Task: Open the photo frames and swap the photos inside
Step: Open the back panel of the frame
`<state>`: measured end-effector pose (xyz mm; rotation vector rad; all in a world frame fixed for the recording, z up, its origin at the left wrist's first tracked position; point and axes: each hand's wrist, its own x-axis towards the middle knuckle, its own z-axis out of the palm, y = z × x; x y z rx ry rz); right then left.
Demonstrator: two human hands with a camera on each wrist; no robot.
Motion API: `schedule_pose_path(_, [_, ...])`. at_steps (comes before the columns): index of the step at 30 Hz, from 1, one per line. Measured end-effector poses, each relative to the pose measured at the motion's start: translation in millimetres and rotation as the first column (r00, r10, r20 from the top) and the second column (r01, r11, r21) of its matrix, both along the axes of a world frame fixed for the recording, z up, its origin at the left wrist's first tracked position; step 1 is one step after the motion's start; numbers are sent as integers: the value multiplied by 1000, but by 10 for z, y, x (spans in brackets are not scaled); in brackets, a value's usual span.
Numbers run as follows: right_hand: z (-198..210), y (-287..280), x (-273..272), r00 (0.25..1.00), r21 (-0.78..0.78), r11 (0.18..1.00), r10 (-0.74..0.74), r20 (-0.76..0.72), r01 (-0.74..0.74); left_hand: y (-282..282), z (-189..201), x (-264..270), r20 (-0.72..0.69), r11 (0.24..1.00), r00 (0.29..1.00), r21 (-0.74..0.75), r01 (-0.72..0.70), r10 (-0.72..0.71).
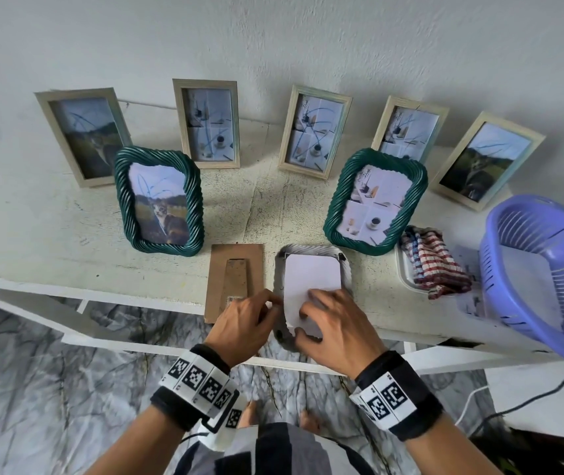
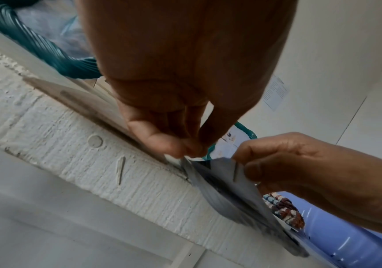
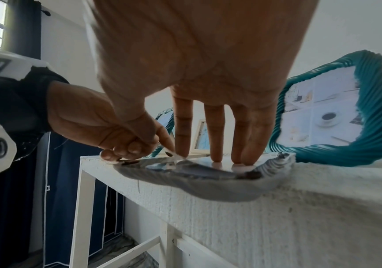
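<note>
A grey twisted frame (image 1: 278, 269) lies face down at the table's front edge and overhangs it a little (image 3: 208, 188). The photo (image 1: 311, 275) rests in it, white back up. Its brown backing board (image 1: 229, 279) lies just to the left. My left hand (image 1: 272, 303) pinches the photo's left edge between thumb and forefinger (image 2: 185, 148). My right hand (image 1: 308, 320) has three fingers pressed straight down on the photo (image 3: 238, 161). Its thumb and forefinger meet at the lifted near corner. That corner curls up off the frame (image 2: 226, 168).
Two green twisted frames stand behind, one with a cat photo (image 1: 158, 200) and one with a coffee collage (image 1: 374, 200). Several pale wooden frames (image 1: 206, 123) line the wall. At the right are a striped cloth (image 1: 431, 265) on a white tray (image 1: 402, 269) and a purple basket (image 1: 541, 265).
</note>
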<state>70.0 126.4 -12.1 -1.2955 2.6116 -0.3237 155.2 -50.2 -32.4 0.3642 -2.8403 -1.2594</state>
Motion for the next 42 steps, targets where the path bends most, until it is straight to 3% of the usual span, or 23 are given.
schedule_pose_path(8, [-5, 73, 3, 999, -162, 987, -10, 42, 16, -5, 7, 39, -24, 1000, 1000, -30, -6, 5])
schedule_pose_path(12, [10, 90, 7, 999, -244, 969, -19, 43, 29, 17, -23, 52, -8, 994, 998, -87, 68, -69])
schedule_pose_path(16, [37, 115, 13, 992, -313, 946, -110, -63, 85, 18, -70, 32, 11, 991, 999, -126, 50, -49])
schedule_pose_path(21, [310, 158, 36, 870, -364, 903, -358, -338, 230, 13, -63, 20, 12, 992, 999, -117, 53, -52])
schedule_pose_path(26, [594, 324, -71, 719, -477, 773, -603, -345, 419, 2, -32, 11, 2, 993, 998, -103, 64, -64])
schedule_pose_path(28, [616, 426, -166, 682, -524, 702, -676, -278, 482, -1, -8, 2, -6, 993, 998, -95, 64, -65])
schedule_pose_path(30, [563, 556, -263, 695, -609, 618, -704, -146, 497, 1, 36, -9, -41, 996, 997, -63, 58, -61])
schedule_pose_path(33, [453, 725, -311, 742, -710, 359, -576, 342, 606, -5, 129, -32, -116, 1000, 993, 0, 10, -10])
schedule_pose_path(35, [452, 754, -243, 646, -625, 194, -374, 665, 756, 7, 223, -79, -146, 998, 989, 69, -6, 16])
schedule_pose_path(36, [447, 762, -205, 588, -573, 145, -289, 755, 807, 32, 282, -128, -159, 993, 987, 116, 6, 12])
schedule_pose_path(39, [380, 718, -84, 437, -435, 43, -77, 896, 899, 158, 437, -301, -124, 943, 992, 329, 51, -10])
schedule_pose_path(42, [283, 642, 39, 343, -343, 2, 24, 939, 939, 344, 525, -446, -45, 791, 998, 612, -8, 45])
